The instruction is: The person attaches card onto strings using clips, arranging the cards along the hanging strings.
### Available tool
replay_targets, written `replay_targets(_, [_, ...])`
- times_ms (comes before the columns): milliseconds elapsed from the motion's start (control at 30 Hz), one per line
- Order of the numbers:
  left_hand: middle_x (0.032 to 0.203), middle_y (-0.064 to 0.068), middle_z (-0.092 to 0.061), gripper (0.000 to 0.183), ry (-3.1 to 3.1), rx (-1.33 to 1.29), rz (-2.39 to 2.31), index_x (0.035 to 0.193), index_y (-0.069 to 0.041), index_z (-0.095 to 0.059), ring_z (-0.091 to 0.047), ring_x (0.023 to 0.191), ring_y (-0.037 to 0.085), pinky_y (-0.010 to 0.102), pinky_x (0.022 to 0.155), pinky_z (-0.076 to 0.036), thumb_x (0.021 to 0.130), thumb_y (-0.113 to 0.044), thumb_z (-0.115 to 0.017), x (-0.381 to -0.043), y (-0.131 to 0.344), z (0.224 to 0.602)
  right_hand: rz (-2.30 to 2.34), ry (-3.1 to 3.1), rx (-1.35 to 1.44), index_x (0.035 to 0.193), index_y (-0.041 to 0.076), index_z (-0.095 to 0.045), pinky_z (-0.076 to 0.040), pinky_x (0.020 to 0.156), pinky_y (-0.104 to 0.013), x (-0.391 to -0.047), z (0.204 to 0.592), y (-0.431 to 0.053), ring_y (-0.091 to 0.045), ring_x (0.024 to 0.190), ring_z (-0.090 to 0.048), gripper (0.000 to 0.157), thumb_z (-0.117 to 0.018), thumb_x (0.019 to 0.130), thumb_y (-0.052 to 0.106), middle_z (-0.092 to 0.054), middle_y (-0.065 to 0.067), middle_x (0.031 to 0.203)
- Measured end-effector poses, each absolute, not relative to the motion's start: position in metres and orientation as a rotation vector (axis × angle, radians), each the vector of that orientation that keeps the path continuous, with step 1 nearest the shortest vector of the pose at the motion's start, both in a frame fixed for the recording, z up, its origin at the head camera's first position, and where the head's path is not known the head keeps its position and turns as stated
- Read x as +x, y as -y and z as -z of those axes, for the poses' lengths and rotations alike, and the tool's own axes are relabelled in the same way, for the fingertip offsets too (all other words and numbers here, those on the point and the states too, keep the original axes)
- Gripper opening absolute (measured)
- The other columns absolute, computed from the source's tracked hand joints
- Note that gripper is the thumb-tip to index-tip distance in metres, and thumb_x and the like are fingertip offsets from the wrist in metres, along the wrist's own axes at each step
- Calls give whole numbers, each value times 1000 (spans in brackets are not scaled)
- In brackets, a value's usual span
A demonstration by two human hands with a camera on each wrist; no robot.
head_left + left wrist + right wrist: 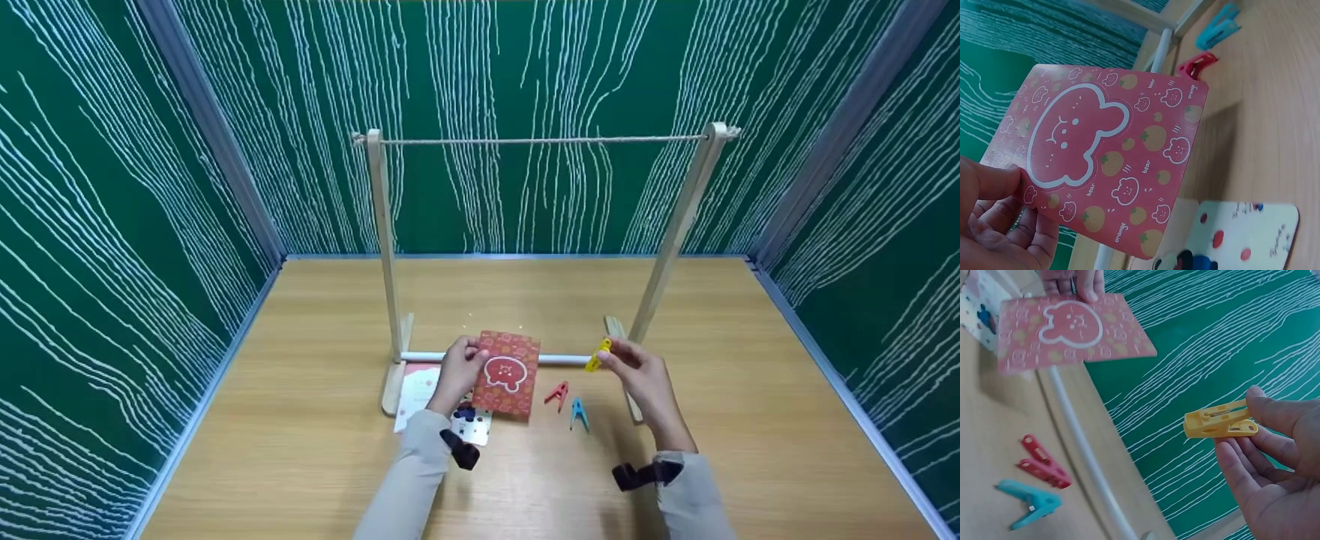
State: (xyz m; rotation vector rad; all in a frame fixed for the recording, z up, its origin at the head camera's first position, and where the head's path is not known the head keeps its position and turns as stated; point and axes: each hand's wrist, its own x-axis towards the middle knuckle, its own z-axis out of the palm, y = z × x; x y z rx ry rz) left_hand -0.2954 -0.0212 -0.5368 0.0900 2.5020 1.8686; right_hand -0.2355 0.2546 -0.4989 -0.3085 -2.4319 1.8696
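A red card with a bear print is pinched at its left edge by my left hand, thumb on the printed face. My right hand pinches a yellow clothespin between thumb and fingers, to the right of the card. On the table below lie a red clothespin and a blue clothespin, side by side. Beneath the left hand are a pink-and-white card and a white card with small prints, partly hidden by the hand and the red card.
A wooden stand with two posts carries a string across its top. Its white bottom bar runs behind the hands. Green walls with white lines enclose the wooden table.
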Motion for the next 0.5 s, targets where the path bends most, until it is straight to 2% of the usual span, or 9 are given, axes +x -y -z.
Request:
replay_targets(133, [96, 16, -67, 17, -2502, 144, -1876, 108, 4, -56, -60, 84, 17, 30, 78, -50, 94, -7, -58, -299, 13, 530, -1857, 2386, -296, 132, 1, -54, -46, 83, -9, -238, 488, -254, 3, 94, -57, 56, -70, 87, 31, -59, -17, 127])
replay_targets(300, [91, 13, -67, 16, -2501, 188, -1873, 106, 2, -57, -56, 78, 13, 26, 75, -48, 94, -8, -59, -303, 3, 521, -1882, 2342, -290, 132, 4, -55, -48, 83, -12, -241, 471, -252, 1, 93, -59, 59, -73, 85, 33, -62, -9, 120])
replay_targets(500, [94, 14, -68, 16, -2503, 245, -1864, 106, 2, -59, -60, 84, 17, 30, 80, -50, 94, -9, -60, -308, -9, 505, -1847, 2348, -247, 134, 8, -53, -47, 86, -12, -244, 449, -256, 0, 98, -57, 59, -71, 86, 36, -59, -12, 127])
